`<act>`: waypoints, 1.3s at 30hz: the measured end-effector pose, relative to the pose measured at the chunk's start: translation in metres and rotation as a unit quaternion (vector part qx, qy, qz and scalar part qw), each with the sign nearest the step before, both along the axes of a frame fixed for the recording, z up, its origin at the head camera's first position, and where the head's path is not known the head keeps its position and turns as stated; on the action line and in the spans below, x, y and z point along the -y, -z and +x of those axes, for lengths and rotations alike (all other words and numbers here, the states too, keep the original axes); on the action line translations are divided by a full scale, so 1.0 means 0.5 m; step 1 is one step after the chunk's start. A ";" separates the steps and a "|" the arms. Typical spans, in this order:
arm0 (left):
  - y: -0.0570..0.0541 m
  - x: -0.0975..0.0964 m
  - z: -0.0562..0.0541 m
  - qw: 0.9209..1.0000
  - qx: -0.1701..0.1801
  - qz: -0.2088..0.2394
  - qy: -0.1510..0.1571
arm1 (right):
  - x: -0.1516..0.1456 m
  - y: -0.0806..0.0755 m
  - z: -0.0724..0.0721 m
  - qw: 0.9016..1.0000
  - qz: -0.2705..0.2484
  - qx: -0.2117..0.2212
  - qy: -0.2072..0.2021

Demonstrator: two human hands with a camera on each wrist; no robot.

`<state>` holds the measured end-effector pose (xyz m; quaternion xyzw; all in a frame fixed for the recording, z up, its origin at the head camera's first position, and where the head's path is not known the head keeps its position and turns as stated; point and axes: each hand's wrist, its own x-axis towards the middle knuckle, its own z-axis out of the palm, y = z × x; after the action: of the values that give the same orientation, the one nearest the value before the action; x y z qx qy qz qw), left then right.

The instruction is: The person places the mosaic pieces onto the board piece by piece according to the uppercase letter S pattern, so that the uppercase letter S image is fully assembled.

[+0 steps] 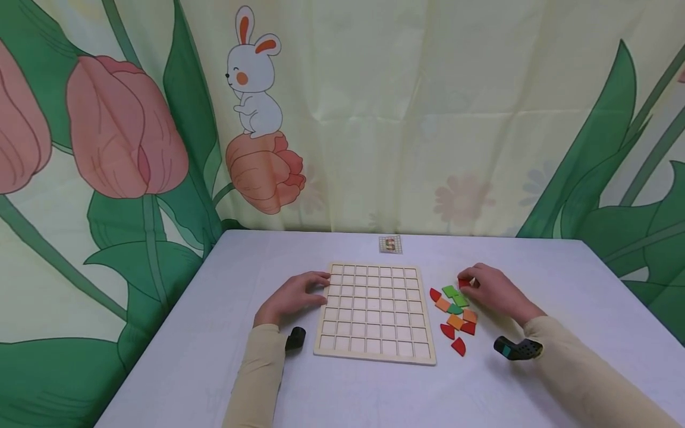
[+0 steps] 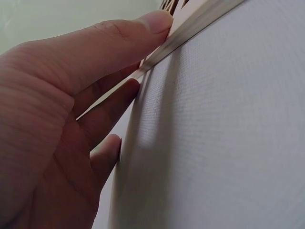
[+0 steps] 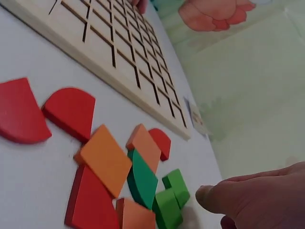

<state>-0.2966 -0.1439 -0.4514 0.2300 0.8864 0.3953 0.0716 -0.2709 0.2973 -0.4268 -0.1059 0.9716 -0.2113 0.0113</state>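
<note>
My left hand (image 1: pixel 291 294) lies at the left edge of a wooden grid board (image 1: pixel 374 359), its fingers extended. In the left wrist view the thumb (image 2: pixel 155 23) touches the frame's edge. Right of the board, my right hand (image 1: pixel 495 291) pinches a red piece (image 1: pixel 463 283) between thumb and fingers; most of it is covered by the hand. Beneath and beside that hand lie loose flat pieces: red quarter-circles such as the nearest one (image 1: pixel 458 346), orange squares (image 1: pixel 455 321), a dark green leaf-shaped piece (image 1: pixel 455 309) and light green pieces (image 1: pixel 460 301).
A small card (image 1: pixel 390 244) with a coloured pattern on a grid lies behind the board, near the table's far edge. A white cloth covers the table (image 1: pixel 187 356). Behind it hangs a curtain (image 1: pixel 374 119) printed with tulips and a rabbit.
</note>
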 end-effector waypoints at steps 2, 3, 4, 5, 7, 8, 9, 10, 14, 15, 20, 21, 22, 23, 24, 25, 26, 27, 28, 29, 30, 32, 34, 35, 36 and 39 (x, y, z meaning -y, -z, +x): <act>0.000 0.002 0.001 1.000 0.000 0.000 0.000 | 0.017 -0.008 -0.004 1.000 -0.010 -0.006 -0.001; -0.001 0.002 0.002 1.000 0.003 0.000 -0.002 | 0.028 -0.012 -0.005 1.000 -0.015 -0.011 -0.005; -0.001 0.002 0.002 1.000 0.004 0.000 -0.002 | 0.039 -0.016 -0.006 1.000 -0.021 -0.015 -0.010; -0.001 0.002 0.002 1.000 0.004 0.000 -0.002 | 0.051 -0.020 -0.006 0.999 -0.027 -0.018 -0.017; -0.001 0.002 0.002 1.000 0.004 -0.002 -0.003 | 0.073 -0.027 -0.006 0.998 -0.035 -0.027 -0.032; -0.002 0.002 0.002 1.000 0.004 -0.002 -0.002 | 0.082 -0.029 -0.007 0.998 -0.037 -0.030 -0.038; -0.003 0.002 0.002 1.000 0.003 -0.002 -0.001 | 0.089 -0.030 -0.008 0.998 -0.038 -0.034 -0.043; -0.002 0.001 0.001 1.000 0.003 -0.003 0.000 | 0.093 -0.030 -0.010 0.998 -0.040 -0.035 -0.046; -0.003 -0.001 0.000 1.000 0.003 -0.006 -0.001 | 0.098 -0.025 -0.019 0.998 -0.034 -0.039 -0.046; -0.002 -0.002 0.000 1.000 0.003 -0.007 -0.001 | 0.097 -0.023 -0.021 0.998 -0.032 -0.036 -0.043; -0.004 -0.003 0.002 1.000 0.004 -0.008 -0.001 | 0.097 -0.014 -0.032 0.999 -0.036 -0.014 -0.034; -0.005 -0.003 0.003 1.000 0.003 -0.006 -0.001 | 0.098 -0.014 -0.033 0.999 -0.039 -0.011 -0.034; -0.006 -0.002 0.003 1.000 0.002 -0.005 -0.002 | 0.101 -0.014 -0.035 0.998 -0.042 -0.008 -0.034; -0.006 -0.002 0.004 1.000 0.000 -0.004 -0.001 | 0.104 -0.014 -0.037 0.998 -0.044 -0.006 -0.036; -0.007 -0.002 0.004 1.000 0.000 -0.003 -0.001 | 0.107 -0.014 -0.038 0.998 -0.045 -0.004 -0.036; -0.008 -0.001 0.005 1.000 0.000 -0.003 -0.002 | 0.111 -0.015 -0.039 0.998 -0.048 -0.001 -0.039; -0.008 -0.001 0.005 1.000 0.001 -0.003 -0.001 | 0.116 -0.016 -0.040 0.998 -0.049 0.001 -0.041; -0.008 0.000 0.004 1.000 0.001 -0.003 -0.001 | 0.120 -0.017 -0.041 0.998 -0.050 0.005 -0.042; -0.007 0.000 0.004 1.000 0.002 -0.004 -0.001 | 0.125 -0.017 -0.042 0.998 -0.051 0.009 -0.044; -0.007 0.001 0.004 1.000 0.002 -0.005 0.000 | 0.130 -0.018 -0.043 0.997 -0.054 0.013 -0.046; -0.007 0.001 0.003 1.000 0.002 -0.005 0.000 | 0.135 -0.018 -0.043 0.997 -0.057 0.017 -0.047; -0.005 0.001 0.002 1.000 0.001 -0.005 0.000 | 0.148 -0.017 -0.046 0.997 -0.056 0.018 -0.054; -0.005 0.002 0.001 1.000 0.000 -0.006 0.000 | 0.160 -0.015 -0.049 0.996 -0.057 0.016 -0.066; -0.004 0.002 0.001 1.000 -0.001 -0.006 0.001 | 0.167 -0.014 -0.052 0.996 -0.057 0.014 -0.071; -0.004 0.001 0.000 1.000 0.000 -0.006 0.001 | 0.174 -0.013 -0.054 0.996 -0.056 0.013 -0.075; -0.003 0.001 0.000 1.000 0.001 -0.005 0.001 | 0.193 -0.009 -0.060 0.994 -0.054 0.011 -0.090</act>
<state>-0.2966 -0.1442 -0.4497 0.2300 0.8882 0.3907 0.0740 -0.3010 0.2007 -0.4222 -0.1910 0.9452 -0.2626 0.0348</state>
